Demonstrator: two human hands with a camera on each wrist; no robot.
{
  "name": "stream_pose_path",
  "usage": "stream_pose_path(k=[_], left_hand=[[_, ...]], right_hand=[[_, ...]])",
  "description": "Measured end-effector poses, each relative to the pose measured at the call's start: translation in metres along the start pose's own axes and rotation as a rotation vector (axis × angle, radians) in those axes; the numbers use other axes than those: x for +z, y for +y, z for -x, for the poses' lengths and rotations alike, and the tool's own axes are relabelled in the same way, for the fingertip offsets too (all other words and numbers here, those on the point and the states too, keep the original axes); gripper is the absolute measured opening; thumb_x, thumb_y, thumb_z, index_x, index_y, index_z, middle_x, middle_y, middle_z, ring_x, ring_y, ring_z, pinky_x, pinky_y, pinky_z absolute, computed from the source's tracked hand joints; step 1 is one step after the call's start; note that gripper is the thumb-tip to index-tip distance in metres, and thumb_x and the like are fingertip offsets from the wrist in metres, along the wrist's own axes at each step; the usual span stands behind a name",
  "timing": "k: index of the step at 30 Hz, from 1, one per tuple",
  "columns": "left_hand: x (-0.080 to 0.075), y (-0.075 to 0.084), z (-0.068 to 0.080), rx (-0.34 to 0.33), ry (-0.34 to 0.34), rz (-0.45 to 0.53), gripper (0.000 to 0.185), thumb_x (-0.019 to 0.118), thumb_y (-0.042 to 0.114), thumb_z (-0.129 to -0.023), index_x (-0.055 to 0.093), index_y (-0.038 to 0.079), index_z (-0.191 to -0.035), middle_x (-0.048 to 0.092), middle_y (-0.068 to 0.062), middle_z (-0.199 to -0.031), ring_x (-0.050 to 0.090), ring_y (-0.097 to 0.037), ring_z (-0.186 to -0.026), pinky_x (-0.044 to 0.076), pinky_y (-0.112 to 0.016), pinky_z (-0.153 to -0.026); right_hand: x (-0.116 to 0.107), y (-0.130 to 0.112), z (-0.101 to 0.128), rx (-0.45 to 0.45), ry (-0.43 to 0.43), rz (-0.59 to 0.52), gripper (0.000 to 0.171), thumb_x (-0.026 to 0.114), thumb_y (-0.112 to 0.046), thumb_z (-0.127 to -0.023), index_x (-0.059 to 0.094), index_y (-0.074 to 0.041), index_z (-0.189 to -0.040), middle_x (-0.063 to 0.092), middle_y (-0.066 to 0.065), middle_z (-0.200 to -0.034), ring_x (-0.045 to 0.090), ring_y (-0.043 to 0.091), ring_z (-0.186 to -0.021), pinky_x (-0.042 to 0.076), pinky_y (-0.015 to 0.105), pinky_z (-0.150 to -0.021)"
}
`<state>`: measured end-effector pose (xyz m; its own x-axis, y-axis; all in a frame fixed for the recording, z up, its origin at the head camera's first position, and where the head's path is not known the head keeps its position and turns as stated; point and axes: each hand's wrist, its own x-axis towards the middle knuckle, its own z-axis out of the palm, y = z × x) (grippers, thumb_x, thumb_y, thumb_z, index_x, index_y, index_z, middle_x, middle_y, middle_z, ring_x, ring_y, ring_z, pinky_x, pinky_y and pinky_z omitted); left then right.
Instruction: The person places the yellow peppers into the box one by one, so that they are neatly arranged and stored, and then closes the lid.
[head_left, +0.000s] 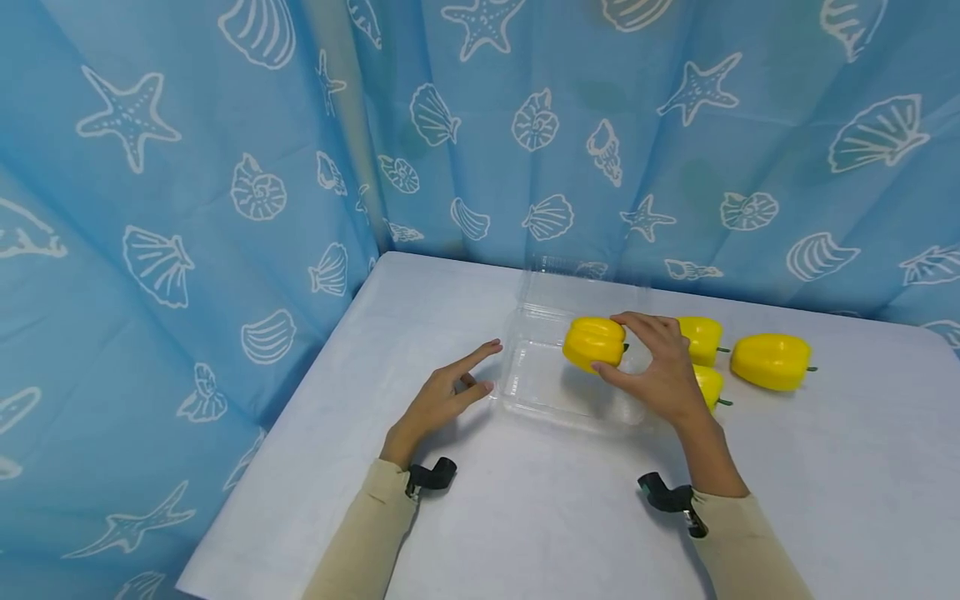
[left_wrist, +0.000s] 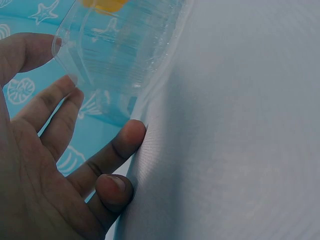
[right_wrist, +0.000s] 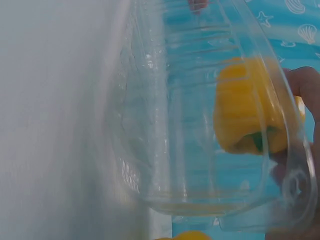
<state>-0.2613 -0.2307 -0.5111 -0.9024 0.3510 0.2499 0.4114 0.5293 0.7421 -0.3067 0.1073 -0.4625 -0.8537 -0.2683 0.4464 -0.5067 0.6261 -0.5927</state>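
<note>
1. Yellow plastic bell pepper [head_left: 594,342] sits in my right hand [head_left: 660,371], pinched between thumb below and fingers curled over its top, held just above the clear plastic clamshell container [head_left: 540,379].
2. Its long axis lies roughly across my view, with the green stem end turned right, toward my palm, and the blunt end pointing left.
3. That clear container stands open on the white tabletop [head_left: 525,517], its lid tipped up at the far side; the tray lies directly below and slightly left of the pepper, so my right hand is the nearer one to it.
4. My left hand [head_left: 442,400] rests on the tabletop with fingers straight and spread, holding nothing; its fingertips [left_wrist: 131,131] reach to the container's left edge, and the left wrist view shows them touching or nearly touching the rim.
5. Three more yellow plastic peppers lie on the tabletop to the right of the container: one [head_left: 703,337] behind my right hand, one [head_left: 711,387] partly hidden under it, and one [head_left: 772,361] further right.
</note>
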Motion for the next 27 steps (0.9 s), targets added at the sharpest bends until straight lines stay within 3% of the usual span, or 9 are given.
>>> stream_pose_path(k=[11,27], left_hand=[[0.0,0.001,0.0,-0.052,-0.008,0.014,0.056,0.057,0.036,-0.101,0.039,0.037,-0.154,0.033,0.025,-0.155,0.058,-0.016,-0.084,0.048,-0.036,-0.072],[0.0,0.0,0.0,-0.059,-0.012,0.005,0.056,0.056,0.039,-0.101,0.038,0.037,-0.154,0.032,0.026,-0.156,0.058,-0.014,-0.083,0.048,-0.034,-0.068]], right_hand=[[0.012,-0.009,-0.008,0.017,-0.045,-0.011,0.064,0.085,-0.04,-0.078,0.062,-0.015,-0.133,0.057,0.01,-0.139,0.04,0.032,-0.118,0.033,0.058,-0.095],[0.037,-0.018,-0.022,-0.001,-0.077,-0.003,0.066,0.085,-0.041,-0.077,0.061,-0.013,-0.133,0.057,0.01,-0.139,0.041,0.031,-0.116,0.036,0.055,-0.094]])
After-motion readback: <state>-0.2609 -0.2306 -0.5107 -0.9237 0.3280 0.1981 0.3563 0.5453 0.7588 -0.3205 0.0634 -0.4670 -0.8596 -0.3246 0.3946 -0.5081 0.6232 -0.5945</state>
